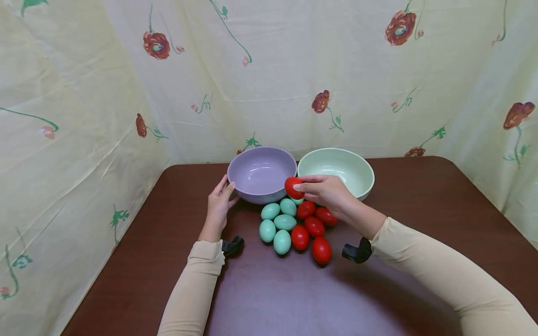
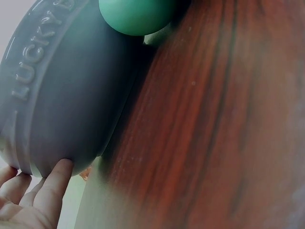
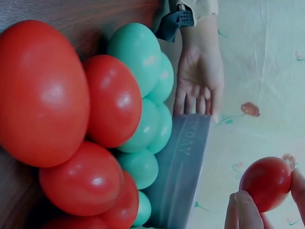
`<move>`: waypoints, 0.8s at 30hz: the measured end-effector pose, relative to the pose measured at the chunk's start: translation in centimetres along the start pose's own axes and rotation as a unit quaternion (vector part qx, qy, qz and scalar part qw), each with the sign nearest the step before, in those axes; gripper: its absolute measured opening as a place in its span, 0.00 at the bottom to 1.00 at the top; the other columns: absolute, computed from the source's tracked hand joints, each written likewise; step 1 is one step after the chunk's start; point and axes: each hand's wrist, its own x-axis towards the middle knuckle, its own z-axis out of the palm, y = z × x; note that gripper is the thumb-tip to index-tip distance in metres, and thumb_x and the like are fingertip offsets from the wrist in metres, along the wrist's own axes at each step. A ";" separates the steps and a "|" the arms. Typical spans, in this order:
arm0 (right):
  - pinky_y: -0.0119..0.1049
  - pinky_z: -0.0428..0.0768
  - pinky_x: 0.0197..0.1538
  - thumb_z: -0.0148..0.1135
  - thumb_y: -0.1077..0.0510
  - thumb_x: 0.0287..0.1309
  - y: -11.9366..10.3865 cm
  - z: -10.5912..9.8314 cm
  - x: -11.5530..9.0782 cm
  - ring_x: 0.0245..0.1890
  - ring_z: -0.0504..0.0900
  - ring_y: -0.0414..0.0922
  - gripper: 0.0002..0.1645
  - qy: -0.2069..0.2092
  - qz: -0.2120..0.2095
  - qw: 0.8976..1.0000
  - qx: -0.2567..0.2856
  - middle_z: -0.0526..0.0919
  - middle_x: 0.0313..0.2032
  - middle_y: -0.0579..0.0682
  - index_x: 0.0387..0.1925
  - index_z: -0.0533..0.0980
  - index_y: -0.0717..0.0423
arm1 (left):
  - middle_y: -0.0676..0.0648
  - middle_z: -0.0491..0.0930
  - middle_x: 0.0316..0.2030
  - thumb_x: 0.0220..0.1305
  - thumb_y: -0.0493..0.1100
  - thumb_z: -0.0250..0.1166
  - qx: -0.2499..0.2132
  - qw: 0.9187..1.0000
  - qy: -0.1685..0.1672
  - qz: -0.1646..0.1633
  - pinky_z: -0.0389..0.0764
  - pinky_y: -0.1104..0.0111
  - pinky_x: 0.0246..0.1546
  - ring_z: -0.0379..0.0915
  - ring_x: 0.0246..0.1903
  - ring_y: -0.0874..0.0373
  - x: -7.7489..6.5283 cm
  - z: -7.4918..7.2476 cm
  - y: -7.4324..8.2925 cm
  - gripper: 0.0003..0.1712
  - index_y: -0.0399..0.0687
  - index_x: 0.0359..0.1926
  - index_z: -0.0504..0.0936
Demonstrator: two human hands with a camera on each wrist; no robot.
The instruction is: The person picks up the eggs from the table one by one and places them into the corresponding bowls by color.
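My right hand (image 1: 329, 190) pinches a red egg (image 1: 293, 187) between thumb and fingers, above the table near the facing sides of two bowls. In the right wrist view the held egg (image 3: 266, 184) shows clear of the other eggs. With fairly straight fingers, my left hand (image 1: 219, 205) touches the outer left side of the purple bowl (image 1: 262, 172), its thumb by the rim. Fingertips (image 2: 62, 167) rest against the bowl's wall in the left wrist view. Several mint-green eggs (image 1: 270, 211) and several red eggs (image 1: 321, 250) lie grouped in front of the bowls.
A pale green bowl (image 1: 336, 170) stands right beside the purple one at the back of the dark brown table (image 1: 420, 200). Floral cloth (image 1: 277, 70) hangs behind and along the sides. Black wrist mounts (image 1: 357, 252) stick out from the sleeves.
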 end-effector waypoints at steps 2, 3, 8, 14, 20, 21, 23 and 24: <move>0.44 0.73 0.69 0.66 0.55 0.63 -0.1 0.4 0.2 0.53 0.83 0.45 0.30 -0.002 0.000 1.000 -0.002 0.87 0.48 0.48 0.64 0.74 0.59 | 0.49 0.54 0.77 0.72 0.47 0.60 0.001 1.000 0.001 -0.001 0.75 0.53 0.64 0.62 0.72 0.54 0.0 0.0 0.0 0.35 0.55 0.76 0.61; 0.45 0.73 0.69 0.67 0.54 0.63 -0.2 0.5 0.3 0.55 0.82 0.46 0.30 -0.002 0.001 1.000 -0.004 0.86 0.50 0.50 0.64 0.74 0.59 | 0.49 0.54 0.77 0.72 0.47 0.60 0.000 1.000 0.001 -0.002 0.75 0.53 0.64 0.62 0.72 0.54 0.0 0.0 0.0 0.35 0.55 0.76 0.61; 0.44 0.72 0.70 0.67 0.55 0.62 -0.7 1.1 0.8 0.60 0.79 0.50 0.30 0.009 0.009 1.000 0.003 0.82 0.57 0.56 0.64 0.75 0.58 | 0.48 0.53 0.78 0.72 0.46 0.60 -0.017 1.000 0.005 -0.003 0.73 0.52 0.65 0.61 0.73 0.54 0.0 0.0 0.0 0.34 0.55 0.76 0.60; 0.44 0.72 0.70 0.66 0.57 0.63 -1.2 1.8 1.4 0.62 0.78 0.51 0.29 0.008 0.016 1.000 0.021 0.78 0.62 0.60 0.65 0.73 0.59 | 0.49 0.54 0.77 0.72 0.46 0.60 -0.014 1.000 0.007 -0.007 0.74 0.52 0.65 0.62 0.72 0.55 -0.1 0.0 0.0 0.34 0.55 0.76 0.61; 0.45 0.74 0.69 0.67 0.55 0.63 -1.7 2.7 1.9 0.62 0.79 0.51 0.28 0.008 0.005 1.000 0.000 0.80 0.61 0.58 0.63 0.75 0.57 | 0.48 0.54 0.77 0.72 0.46 0.60 -0.021 1.000 0.000 -0.001 0.73 0.51 0.65 0.61 0.72 0.54 -0.1 0.0 0.1 0.35 0.53 0.76 0.60; 0.44 0.75 0.68 0.67 0.55 0.62 -1.8 2.9 2.1 0.61 0.79 0.51 0.27 0.009 0.004 1.000 -0.004 0.80 0.60 0.58 0.62 0.76 0.57 | 0.48 0.54 0.77 0.72 0.45 0.60 -0.023 1.000 -0.001 0.001 0.73 0.50 0.65 0.60 0.73 0.54 -0.1 0.0 0.2 0.35 0.53 0.76 0.60; 0.45 0.75 0.68 0.67 0.56 0.62 -2.0 3.3 2.4 0.61 0.80 0.51 0.27 0.010 0.002 1.000 -0.004 0.80 0.60 0.58 0.62 0.77 0.57 | 0.48 0.54 0.78 0.72 0.46 0.60 -0.023 1.000 -0.001 -0.001 0.73 0.50 0.65 0.60 0.73 0.55 -0.1 0.0 0.2 0.35 0.54 0.76 0.60; 0.44 0.75 0.68 0.67 0.56 0.62 -2.1 3.4 2.5 0.60 0.80 0.51 0.26 0.012 0.001 1.000 -0.004 0.81 0.60 0.58 0.61 0.77 0.56 | 0.48 0.53 0.78 0.72 0.46 0.60 -0.023 1.000 -0.002 -0.001 0.73 0.50 0.65 0.59 0.73 0.55 0.0 0.0 0.2 0.35 0.54 0.76 0.60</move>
